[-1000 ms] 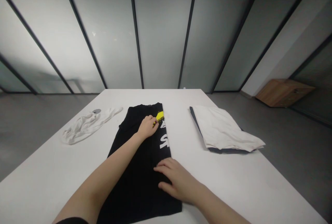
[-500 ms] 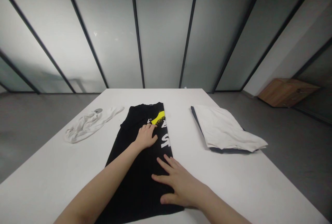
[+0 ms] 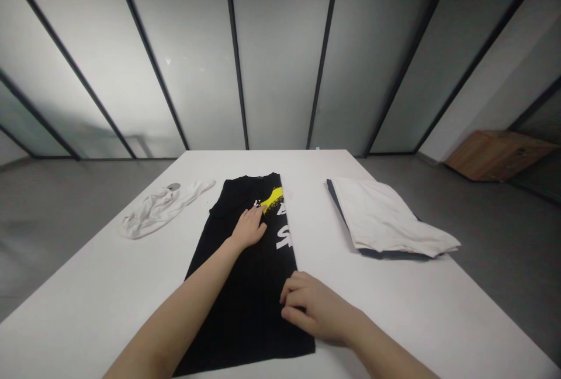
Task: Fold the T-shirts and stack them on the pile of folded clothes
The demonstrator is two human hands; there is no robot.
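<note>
A black T-shirt (image 3: pixel 245 303) lies folded lengthwise on the white table, its neck end away from me. Yellow and white print shows along its right edge. My left hand (image 3: pixel 249 228) rests on the upper front of the shirt, fingers stretched out beside the yellow patch. At the shirt's right edge, lower down, my right hand (image 3: pixel 318 309) has its fingers curled in towards the thumb, the tips over the black cloth. Whether any fabric is pinched between them is hidden.
A crumpled white garment (image 3: pixel 158 212) lies on the left of the table (image 3: pixel 109 297), with a small grey disc (image 3: pixel 174 186) by it. On the right is a folded white and dark cloth pile (image 3: pixel 390 218). A wooden cabinet (image 3: pixel 495 154) stands on the floor beyond.
My right hand has gone from spread fingers on the shirt to curled fingers, shifting right to its edge. My left hand stays on the shirt. The whole view has shifted slightly.
</note>
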